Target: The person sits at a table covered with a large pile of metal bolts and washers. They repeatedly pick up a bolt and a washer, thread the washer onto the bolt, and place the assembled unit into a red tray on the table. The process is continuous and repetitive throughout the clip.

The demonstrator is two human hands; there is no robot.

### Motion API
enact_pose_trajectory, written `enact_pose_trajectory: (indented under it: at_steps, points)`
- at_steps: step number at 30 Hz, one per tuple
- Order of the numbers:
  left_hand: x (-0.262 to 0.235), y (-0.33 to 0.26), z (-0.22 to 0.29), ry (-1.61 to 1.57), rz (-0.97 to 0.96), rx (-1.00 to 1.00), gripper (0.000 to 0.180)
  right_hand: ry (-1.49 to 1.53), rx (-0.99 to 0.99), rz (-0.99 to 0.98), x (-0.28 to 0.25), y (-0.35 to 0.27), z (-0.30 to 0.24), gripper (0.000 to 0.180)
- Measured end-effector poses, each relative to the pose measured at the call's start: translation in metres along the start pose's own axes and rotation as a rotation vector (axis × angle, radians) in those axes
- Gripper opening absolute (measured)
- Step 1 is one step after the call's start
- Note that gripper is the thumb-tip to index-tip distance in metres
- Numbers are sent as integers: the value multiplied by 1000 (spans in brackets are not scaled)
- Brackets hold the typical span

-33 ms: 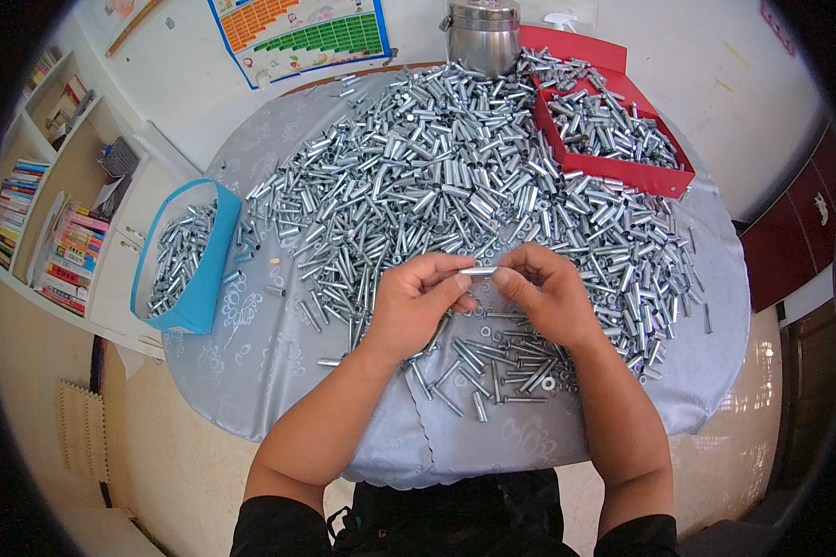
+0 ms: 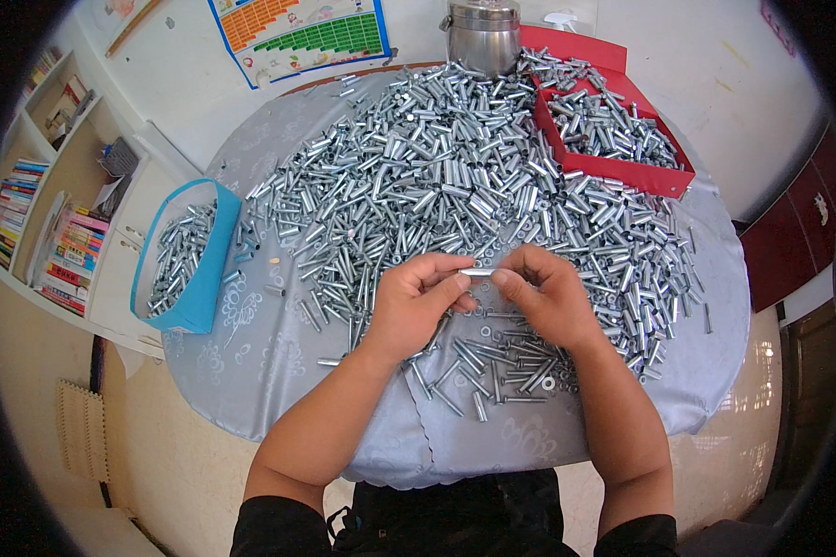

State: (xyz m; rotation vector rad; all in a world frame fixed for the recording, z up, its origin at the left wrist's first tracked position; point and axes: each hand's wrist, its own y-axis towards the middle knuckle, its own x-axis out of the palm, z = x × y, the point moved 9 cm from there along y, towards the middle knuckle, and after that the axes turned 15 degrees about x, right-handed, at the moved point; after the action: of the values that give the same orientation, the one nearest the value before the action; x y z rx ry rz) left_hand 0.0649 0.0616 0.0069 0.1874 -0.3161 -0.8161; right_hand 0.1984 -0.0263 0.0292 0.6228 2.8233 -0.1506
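Note:
A short silvery metal sleeve (image 2: 476,272) is held level between my two hands, above the near side of a large heap of metal parts (image 2: 446,176). My left hand (image 2: 423,302) pinches its left end between thumb and fingers. At the other end, my right hand (image 2: 546,295) closes thumb and fingertips on it; whether a bolt or nut sits inside is hidden by the fingers. Below my hands lie loose bolts (image 2: 525,367), a washer (image 2: 549,382) and one upright-leaning sleeve (image 2: 479,407).
The round table wears a grey patterned cloth (image 2: 241,371). At the left stands a blue bin (image 2: 215,269) holding similar metal parts. A red box (image 2: 622,178) full of them is at the far right, beside a steel pot (image 2: 483,37). Bookshelves (image 2: 65,204) line the left wall.

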Motion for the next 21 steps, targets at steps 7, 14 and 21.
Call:
enact_pose_trajectory:
  at_steps: [7, 14, 21]
  points:
    - [3, 0, 4, 34, -7, 20, 24, 129, 101, -38, -1, -1, 4, 16]
    - [2, 1, 2, 47, 12, 7, 23, 238, 136, -60, 0, 3, 11, 16]
    - [-25, 0, 22, 218, 267, 110, 17, 57, 115, -129, 0, -1, 6, 17]
